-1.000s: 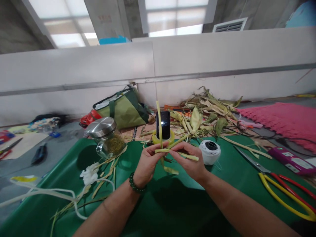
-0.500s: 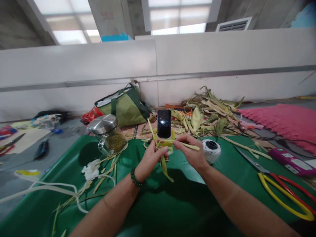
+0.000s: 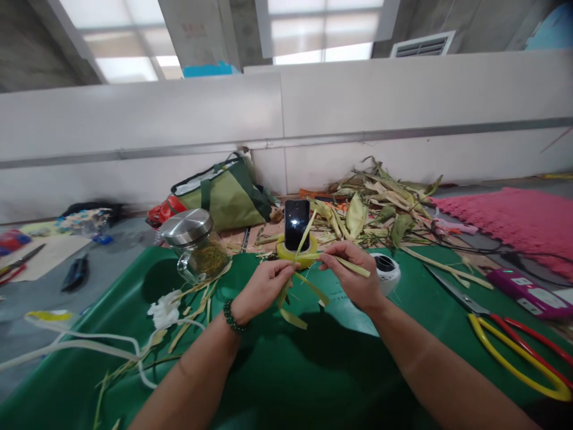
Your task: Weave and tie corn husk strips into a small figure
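My left hand [image 3: 267, 286] pinches a small bundle of pale green corn husk strips [image 3: 292, 319]; several ends hang below it and one sticks up in front of the phone. Between the thumb and fingers of my right hand [image 3: 356, 275] is another narrow husk strip [image 3: 353, 266], which stretches across toward the left hand. The crossing point of the strips is partly hidden by my left fingers. Both hands hover above the green mat [image 3: 286, 382]. Just behind them a phone [image 3: 297, 224] stands upright in a yellow tape roll [image 3: 308, 258].
A white spool [image 3: 388, 276] sits behind my right hand. Large scissors [image 3: 486, 313] with red and yellow handles lie at right. On the left stand a glass jar [image 3: 206, 260] and a green bag [image 3: 228, 200]. Dried husks [image 3: 380, 197] are heaped behind; white tubing [image 3: 102, 340] lies front left.
The left hand has shifted slightly left and turned, so its upright strip now leans right across the phone. My right hand has moved a little right, widening the gap between the hands.
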